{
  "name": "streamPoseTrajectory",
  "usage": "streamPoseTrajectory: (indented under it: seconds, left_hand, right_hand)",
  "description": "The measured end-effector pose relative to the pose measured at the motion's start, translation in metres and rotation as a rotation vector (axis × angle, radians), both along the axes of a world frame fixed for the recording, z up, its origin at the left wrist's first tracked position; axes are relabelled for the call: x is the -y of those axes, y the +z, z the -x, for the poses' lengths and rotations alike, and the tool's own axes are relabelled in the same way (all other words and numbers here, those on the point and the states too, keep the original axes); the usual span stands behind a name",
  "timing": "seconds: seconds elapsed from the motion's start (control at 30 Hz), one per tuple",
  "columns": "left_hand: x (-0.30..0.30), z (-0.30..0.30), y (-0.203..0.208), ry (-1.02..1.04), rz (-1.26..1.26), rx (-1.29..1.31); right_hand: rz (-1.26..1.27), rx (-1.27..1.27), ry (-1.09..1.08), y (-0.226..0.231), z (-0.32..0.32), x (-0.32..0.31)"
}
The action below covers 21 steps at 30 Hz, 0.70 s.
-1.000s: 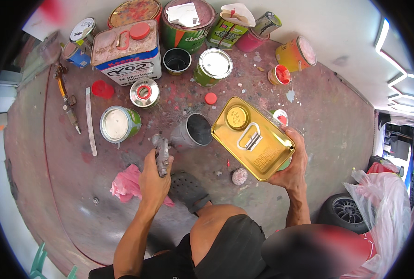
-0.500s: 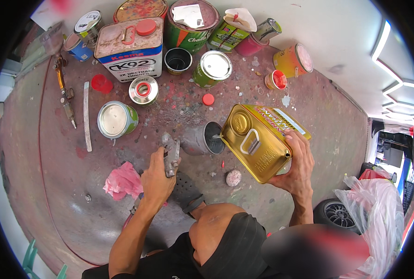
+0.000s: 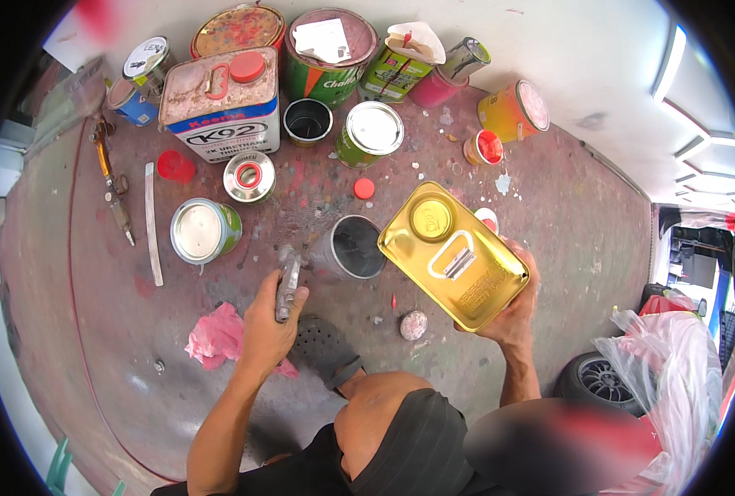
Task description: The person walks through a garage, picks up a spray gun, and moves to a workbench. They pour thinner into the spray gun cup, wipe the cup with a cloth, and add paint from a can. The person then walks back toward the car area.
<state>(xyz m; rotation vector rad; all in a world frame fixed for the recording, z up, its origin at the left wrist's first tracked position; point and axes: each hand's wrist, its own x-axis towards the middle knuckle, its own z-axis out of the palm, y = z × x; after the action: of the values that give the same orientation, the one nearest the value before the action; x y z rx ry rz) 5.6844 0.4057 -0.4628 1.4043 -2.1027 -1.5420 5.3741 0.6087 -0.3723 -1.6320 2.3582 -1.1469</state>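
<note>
My left hand is closed round the grip of a metal spray gun. Just beyond it is a grey cup, its round mouth facing up and dark inside; it appears to belong to the gun. On the right, my right hand grips a gold rectangular tin from its right and near sides. The tin's top, with a round cap and a wire handle, faces up, and its left corner lies beside the cup's rim. No stream shows between tin and cup.
Paint cans and tins stand along the far side, including a large thinner tin and a green can. Nearer are a silver-topped can, a red cap, a pink cloth and a speckled ball. Another spray gun lies left.
The gold tin has tipped back toward level, and the thin stream at its left corner is gone. The spray gun has turned slightly in my left hand, and the cup's mouth faces more upward.
</note>
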Motion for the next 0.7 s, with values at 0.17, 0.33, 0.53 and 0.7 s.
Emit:
streamPoseTrajectory:
  seconds: [0.17, 0.33, 0.53, 0.7]
  left_hand:
    - [0.021, -0.015, 0.025, 0.019, -0.119, -0.097]
    - [0.044, -0.093, 0.07, 0.037, -0.199, 0.004]
    - [0.045, -0.216, 0.137, 0.289, -0.135, 0.217]
    - [-0.029, -0.324, 0.129, 0.664, 0.035, 0.28]
  right_hand:
    - [0.121, 0.296, -0.328, -0.04, 0.001, 0.019]
    - [0.371, 0.362, -0.524, -0.084, 0.017, 0.074]
    - [0.541, 0.298, -0.519, -0.131, 0.051, 0.093]
    - [0.478, 0.323, -0.509, -0.134, 0.036, 0.082]
